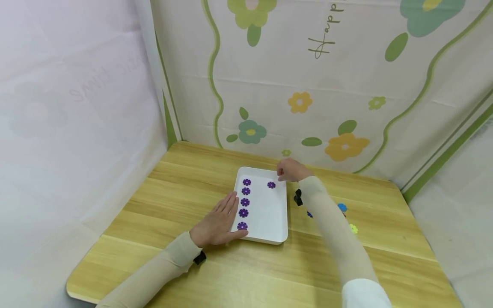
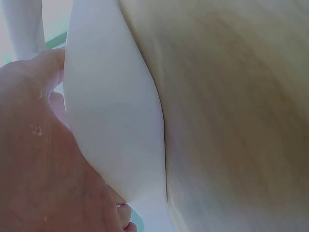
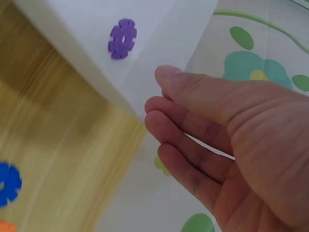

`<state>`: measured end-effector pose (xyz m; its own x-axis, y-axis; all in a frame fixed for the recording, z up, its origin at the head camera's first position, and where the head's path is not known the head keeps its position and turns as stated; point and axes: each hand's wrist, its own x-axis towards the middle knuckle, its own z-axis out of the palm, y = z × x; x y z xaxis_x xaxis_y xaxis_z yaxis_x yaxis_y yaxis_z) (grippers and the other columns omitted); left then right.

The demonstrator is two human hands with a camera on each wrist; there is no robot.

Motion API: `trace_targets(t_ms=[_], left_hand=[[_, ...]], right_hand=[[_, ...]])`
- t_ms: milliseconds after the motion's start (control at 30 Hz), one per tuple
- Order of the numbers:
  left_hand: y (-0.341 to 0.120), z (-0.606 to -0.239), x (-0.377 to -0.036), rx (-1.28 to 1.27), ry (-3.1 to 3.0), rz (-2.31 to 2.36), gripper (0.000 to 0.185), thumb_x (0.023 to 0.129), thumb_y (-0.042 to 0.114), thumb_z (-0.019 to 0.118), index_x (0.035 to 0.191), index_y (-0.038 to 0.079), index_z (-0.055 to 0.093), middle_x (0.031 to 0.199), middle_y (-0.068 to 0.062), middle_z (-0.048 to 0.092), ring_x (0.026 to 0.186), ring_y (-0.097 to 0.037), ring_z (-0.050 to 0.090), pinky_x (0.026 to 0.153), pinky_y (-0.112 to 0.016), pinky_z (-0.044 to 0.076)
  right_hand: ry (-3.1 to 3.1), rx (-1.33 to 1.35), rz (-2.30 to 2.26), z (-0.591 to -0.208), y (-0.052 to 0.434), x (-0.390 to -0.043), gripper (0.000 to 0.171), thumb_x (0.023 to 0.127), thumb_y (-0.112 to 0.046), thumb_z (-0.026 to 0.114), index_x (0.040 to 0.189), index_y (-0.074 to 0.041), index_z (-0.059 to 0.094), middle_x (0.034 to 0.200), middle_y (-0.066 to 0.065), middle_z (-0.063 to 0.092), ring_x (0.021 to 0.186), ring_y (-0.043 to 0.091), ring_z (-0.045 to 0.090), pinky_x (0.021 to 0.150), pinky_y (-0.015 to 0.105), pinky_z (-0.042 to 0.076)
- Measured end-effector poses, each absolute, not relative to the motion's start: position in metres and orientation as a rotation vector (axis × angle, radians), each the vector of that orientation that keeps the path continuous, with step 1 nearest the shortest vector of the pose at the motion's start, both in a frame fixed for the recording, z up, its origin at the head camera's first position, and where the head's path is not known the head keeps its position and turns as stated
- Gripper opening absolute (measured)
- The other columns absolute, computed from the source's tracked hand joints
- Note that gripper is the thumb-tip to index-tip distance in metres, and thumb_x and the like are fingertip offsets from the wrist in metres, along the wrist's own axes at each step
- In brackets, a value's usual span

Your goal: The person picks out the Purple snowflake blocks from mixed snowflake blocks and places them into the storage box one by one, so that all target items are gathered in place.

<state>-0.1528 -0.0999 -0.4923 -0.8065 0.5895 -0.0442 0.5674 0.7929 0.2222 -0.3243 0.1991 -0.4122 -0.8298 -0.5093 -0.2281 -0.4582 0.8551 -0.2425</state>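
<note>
A white tray [image 1: 265,214] lies on the wooden table. Several purple snowflake discs [image 1: 245,202] form a column along its left side. One more purple snowflake disc [image 3: 123,39] lies apart, near the tray's far right corner. My left hand [image 1: 217,220] rests against the tray's left edge with straight fingers, its thumb over the near left corner by the lowest disc. Over the far right corner hovers my right hand [image 1: 292,170], beside the lone disc and apart from it. Its fingers are loosely bent, thumb near the index finger, and nothing shows between them.
Right of the tray, partly behind the right forearm, lie loose snowflake discs: a blue one [image 1: 342,207], a yellow-green one [image 1: 353,229] and a dark blue one [image 1: 310,214]. An orange piece [image 3: 7,226] shows in the right wrist view. A flower-printed cloth [image 1: 269,85] stands behind the table.
</note>
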Motion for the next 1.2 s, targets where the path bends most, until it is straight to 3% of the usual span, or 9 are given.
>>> trace_targets(t_ms=[167,467,667,933,1033,1200], left_hand=[[-0.100,-0.492,-0.152,0.926,2.868,0.279,0.107,0.102,0.074,0.040,0.165,-0.009,0.018,0.177,-0.026,0.007,0.166,-0.040,0.007,0.135,-0.052,0.017],[-0.098,-0.480,-0.149,0.918,2.837,0.339,0.103,0.103,0.067,0.049,0.163,-0.012,0.019,0.175,-0.029,0.008,0.165,-0.044,0.009,0.133,-0.056,0.021],[-0.098,-0.480,-0.149,0.898,2.830,0.274,0.106,0.103,0.072,0.042,0.165,-0.009,0.014,0.177,-0.026,0.002,0.166,-0.040,0.004,0.135,-0.053,0.018],[-0.099,-0.481,-0.150,0.899,2.832,0.252,0.107,0.102,0.076,0.038,0.166,-0.007,0.014,0.177,-0.024,0.002,0.166,-0.040,0.003,0.135,-0.052,0.016],[-0.099,-0.481,-0.149,0.892,2.831,0.237,0.108,0.102,0.076,0.038,0.166,-0.007,0.013,0.177,-0.023,0.001,0.166,-0.039,0.002,0.135,-0.051,0.015],[-0.099,-0.481,-0.150,0.896,2.833,0.236,0.108,0.102,0.076,0.038,0.166,-0.007,0.013,0.177,-0.024,0.001,0.166,-0.039,0.002,0.135,-0.052,0.016]], right_hand=[[2.733,-0.808,-0.235,-0.405,0.224,-0.317,0.020,0.097,-0.011,0.077,0.114,0.000,0.076,0.113,0.014,0.076,0.104,0.027,0.072,0.095,0.044,0.062],[2.725,-0.863,-0.139,-0.393,0.276,-0.286,0.018,0.095,-0.013,0.079,0.109,-0.004,0.076,0.105,0.012,0.076,0.093,0.021,0.069,0.088,0.043,0.062],[2.706,-0.913,-0.123,-0.392,0.314,-0.257,0.017,0.092,-0.013,0.082,0.106,-0.005,0.076,0.100,0.008,0.075,0.089,0.018,0.066,0.082,0.041,0.061],[2.714,-0.893,-0.148,-0.412,0.360,-0.232,0.022,0.093,-0.011,0.081,0.113,-0.002,0.075,0.109,0.014,0.077,0.098,0.031,0.073,0.084,0.045,0.063],[2.712,-0.845,-0.229,-0.424,0.371,-0.223,0.018,0.095,-0.009,0.078,0.111,-0.002,0.075,0.106,0.014,0.077,0.093,0.027,0.073,0.079,0.040,0.063],[2.744,-0.849,-0.276,-0.441,0.380,-0.210,0.024,0.091,-0.006,0.082,0.113,0.000,0.074,0.104,0.012,0.076,0.091,0.024,0.072,0.076,0.036,0.063]])
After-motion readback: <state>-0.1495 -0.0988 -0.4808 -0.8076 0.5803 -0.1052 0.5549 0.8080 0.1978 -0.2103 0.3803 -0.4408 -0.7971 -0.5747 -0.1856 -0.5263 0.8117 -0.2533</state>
